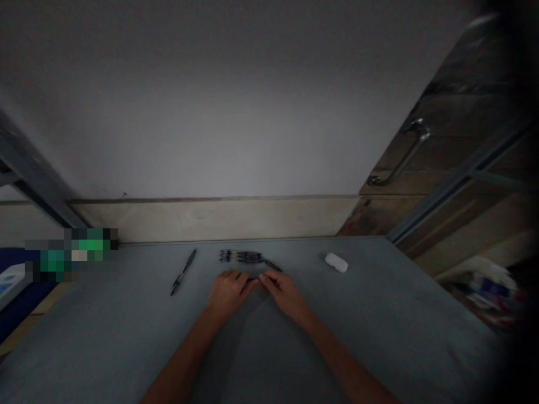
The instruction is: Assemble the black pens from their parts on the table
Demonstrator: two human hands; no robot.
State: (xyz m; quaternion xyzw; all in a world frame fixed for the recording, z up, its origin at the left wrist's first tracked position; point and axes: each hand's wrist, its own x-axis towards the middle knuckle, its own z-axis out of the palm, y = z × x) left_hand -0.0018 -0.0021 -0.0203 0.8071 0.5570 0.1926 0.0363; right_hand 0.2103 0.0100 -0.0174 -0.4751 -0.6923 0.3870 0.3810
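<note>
Reaching forward over the desk [126, 325], forearms converging; left hand [228, 290] and right hand [287, 292] pinching a thin dark piece [253, 279] between them, long axis roughly left-right, tip direction unclear, just nearer than the pen row [240, 257].

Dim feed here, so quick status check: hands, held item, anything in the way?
Left hand and right hand close together, pinching slim dark item. Item mostly covered, details unclear. Row of pens just beyond; white object off right, clear of hands.
</note>
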